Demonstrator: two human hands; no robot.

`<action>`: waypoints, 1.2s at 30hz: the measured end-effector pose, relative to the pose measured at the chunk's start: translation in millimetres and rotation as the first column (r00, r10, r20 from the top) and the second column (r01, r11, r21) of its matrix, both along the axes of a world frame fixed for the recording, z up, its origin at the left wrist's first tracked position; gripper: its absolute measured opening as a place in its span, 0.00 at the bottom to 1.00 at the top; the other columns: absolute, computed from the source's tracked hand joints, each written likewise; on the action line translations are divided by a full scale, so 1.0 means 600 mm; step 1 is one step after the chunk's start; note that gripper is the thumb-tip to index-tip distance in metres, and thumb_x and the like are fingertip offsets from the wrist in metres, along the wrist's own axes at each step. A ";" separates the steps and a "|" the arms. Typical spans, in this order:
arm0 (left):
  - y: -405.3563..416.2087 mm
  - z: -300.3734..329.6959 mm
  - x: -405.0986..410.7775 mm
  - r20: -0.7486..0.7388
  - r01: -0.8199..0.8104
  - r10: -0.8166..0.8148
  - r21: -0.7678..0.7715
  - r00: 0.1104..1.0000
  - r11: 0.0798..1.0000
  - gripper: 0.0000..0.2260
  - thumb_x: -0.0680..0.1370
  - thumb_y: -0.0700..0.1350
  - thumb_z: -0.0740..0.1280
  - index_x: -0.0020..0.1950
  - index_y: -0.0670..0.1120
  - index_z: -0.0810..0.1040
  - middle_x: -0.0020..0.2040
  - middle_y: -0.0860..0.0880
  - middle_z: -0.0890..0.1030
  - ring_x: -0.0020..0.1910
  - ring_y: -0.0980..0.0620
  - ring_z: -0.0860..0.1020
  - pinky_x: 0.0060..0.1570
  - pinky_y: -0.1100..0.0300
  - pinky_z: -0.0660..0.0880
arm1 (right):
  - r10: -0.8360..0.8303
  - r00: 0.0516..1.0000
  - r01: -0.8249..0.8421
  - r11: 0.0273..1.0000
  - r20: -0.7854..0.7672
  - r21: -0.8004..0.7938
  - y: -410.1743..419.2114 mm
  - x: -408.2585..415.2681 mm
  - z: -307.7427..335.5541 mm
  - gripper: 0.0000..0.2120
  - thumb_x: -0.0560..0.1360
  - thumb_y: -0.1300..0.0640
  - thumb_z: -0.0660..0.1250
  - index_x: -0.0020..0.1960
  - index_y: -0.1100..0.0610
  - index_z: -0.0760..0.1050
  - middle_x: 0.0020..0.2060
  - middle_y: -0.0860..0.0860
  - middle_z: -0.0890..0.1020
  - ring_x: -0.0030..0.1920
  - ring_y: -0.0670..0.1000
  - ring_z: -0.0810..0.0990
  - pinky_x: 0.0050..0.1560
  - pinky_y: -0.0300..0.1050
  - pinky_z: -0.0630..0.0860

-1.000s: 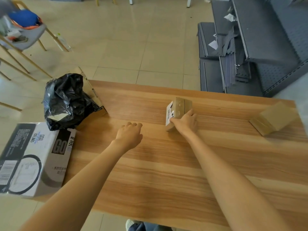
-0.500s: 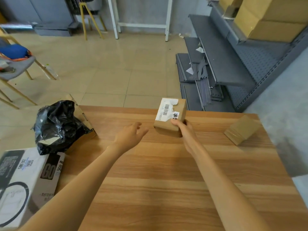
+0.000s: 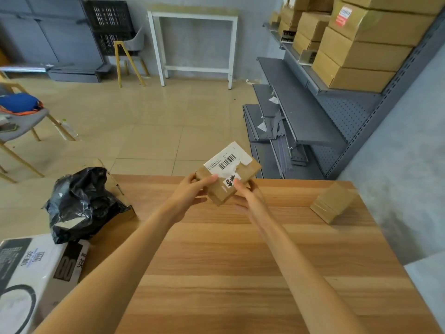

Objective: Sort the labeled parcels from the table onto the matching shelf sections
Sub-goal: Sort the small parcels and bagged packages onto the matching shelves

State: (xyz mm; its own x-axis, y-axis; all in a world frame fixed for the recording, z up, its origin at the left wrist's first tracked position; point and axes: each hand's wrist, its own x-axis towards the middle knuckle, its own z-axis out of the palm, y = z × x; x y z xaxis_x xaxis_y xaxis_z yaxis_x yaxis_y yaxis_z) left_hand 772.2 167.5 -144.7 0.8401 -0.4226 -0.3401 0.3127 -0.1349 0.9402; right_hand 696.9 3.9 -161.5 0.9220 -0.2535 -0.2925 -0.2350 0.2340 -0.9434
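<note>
Brown cardboard parcel with white barcode label (image 3: 228,173) held tilted above far edge of wooden table (image 3: 240,273). Gripped at both near corners: left hand (image 3: 192,191), right hand (image 3: 249,196), thumbs on top. Second plain cardboard box (image 3: 333,202) lying near right edge.

Both forearms bare; no sleeves, rings, watches.

The scene is bright under even, soft daylight with faint shadows. A pale sheen lies across the floor (image 3: 149,131). Wide-angle distortion bends the shelving (image 3: 337,97) and worktop (image 3: 240,273) edges. The right hand (image 3: 248,196) shows slight motion blur.
</note>
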 end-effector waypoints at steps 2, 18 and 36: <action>0.018 0.018 0.016 0.038 0.055 -0.057 0.042 0.998 0.998 0.36 0.57 0.61 0.76 0.62 0.49 0.75 0.59 0.47 0.81 0.53 0.50 0.80 0.58 0.51 0.77 | 0.013 1.000 -0.013 0.997 0.000 -0.078 -0.026 -0.004 0.017 0.40 0.64 0.35 0.68 0.71 0.52 0.64 0.64 0.51 0.76 0.60 0.53 0.77 0.66 0.56 0.72; 0.019 0.104 0.022 0.158 0.338 -0.381 0.244 0.911 0.909 0.39 0.66 0.63 0.74 0.73 0.56 0.64 0.63 0.57 0.76 0.60 0.55 0.76 0.58 0.53 0.75 | 0.067 0.998 -0.063 0.979 0.015 -0.195 -0.048 -0.044 0.081 0.29 0.66 0.39 0.69 0.63 0.52 0.74 0.54 0.50 0.83 0.53 0.48 0.82 0.50 0.40 0.78; -0.075 0.167 -0.089 0.609 -0.274 -0.787 0.743 -0.100 0.610 0.16 0.80 0.48 0.60 0.66 0.45 0.73 0.64 0.46 0.74 0.65 0.44 0.69 0.64 0.53 0.66 | -0.552 0.826 0.549 0.742 0.112 -0.384 -0.071 -0.355 0.160 0.16 0.72 0.46 0.73 0.55 0.50 0.75 0.47 0.45 0.83 0.45 0.44 0.83 0.41 0.36 0.77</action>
State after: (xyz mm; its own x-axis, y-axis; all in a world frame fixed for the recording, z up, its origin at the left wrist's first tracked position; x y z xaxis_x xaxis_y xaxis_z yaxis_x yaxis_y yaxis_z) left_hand 719.1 122.7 -44.7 0.3573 -0.8872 0.2918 -0.8935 -0.4157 -0.1699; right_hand 484.2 -38.6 -65.7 0.5847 -0.8084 -0.0671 -0.1870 -0.0539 -0.9809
